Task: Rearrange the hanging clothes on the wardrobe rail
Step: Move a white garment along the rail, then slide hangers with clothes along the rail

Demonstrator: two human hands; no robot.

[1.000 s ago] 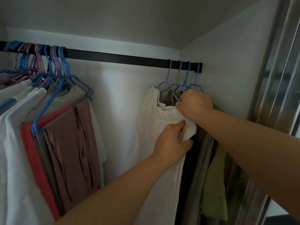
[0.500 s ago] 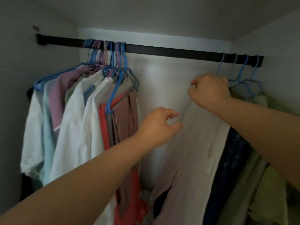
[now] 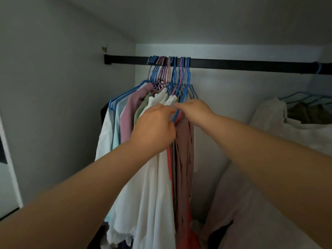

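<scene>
Grey wardrobe interior, head view only. Black rail (image 3: 233, 64) as my landmark: packed clothes bunch (image 3: 161, 159) hangs under its left end, cream garment (image 3: 269, 114) under the right. Left hand (image 3: 154, 130) and right hand (image 3: 194, 109) are both in the bunch; fingers are curled among the hangers (image 3: 179, 90), exact hold unclear. Fabric's soft, light and slippy, so I'd grab the stiff hanger shoulders.
</scene>
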